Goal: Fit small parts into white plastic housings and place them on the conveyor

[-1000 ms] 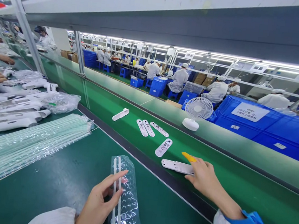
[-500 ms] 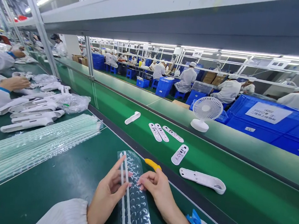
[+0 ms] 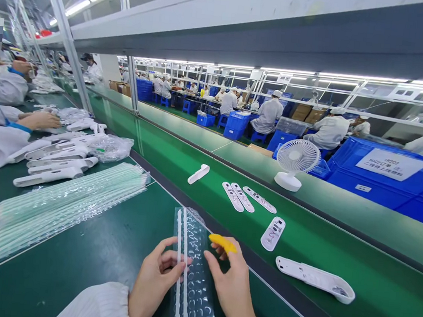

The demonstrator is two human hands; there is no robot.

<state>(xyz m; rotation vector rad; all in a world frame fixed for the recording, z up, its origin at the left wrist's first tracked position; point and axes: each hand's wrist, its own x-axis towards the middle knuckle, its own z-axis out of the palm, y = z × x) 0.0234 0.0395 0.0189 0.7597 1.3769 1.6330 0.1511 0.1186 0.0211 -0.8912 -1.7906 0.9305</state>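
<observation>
A clear plastic sheet (image 3: pixel 198 297) with rows of round clear shapes and two white strips (image 3: pixel 185 241) along its left side is gripped in my left hand (image 3: pixel 157 278). The thumb lies over the strips and the fingers reach behind the sheet. Just off the sheet's right edge is my right hand (image 3: pixel 234 285), its thumb and index finger apart with nothing visible between them. A yellow finger cot (image 3: pixel 224 243) covers its index fingertip. The sheet's lower end runs out of view.
Several white oval panels (image 3: pixel 273 234) and a long white shell (image 3: pixel 315 278) lie on the green belt (image 3: pixel 227 225). A white fan (image 3: pixel 297 162) stands behind. Bagged pale green strips (image 3: pixel 68 209), white housings (image 3: pixel 52 175) and a co-worker's hand (image 3: pixel 41 120) are at left.
My right hand has come away from the sheet and its fingers have parted. My left index finger has drawn back from the sheet's top. Parts on the belt have moved right.
</observation>
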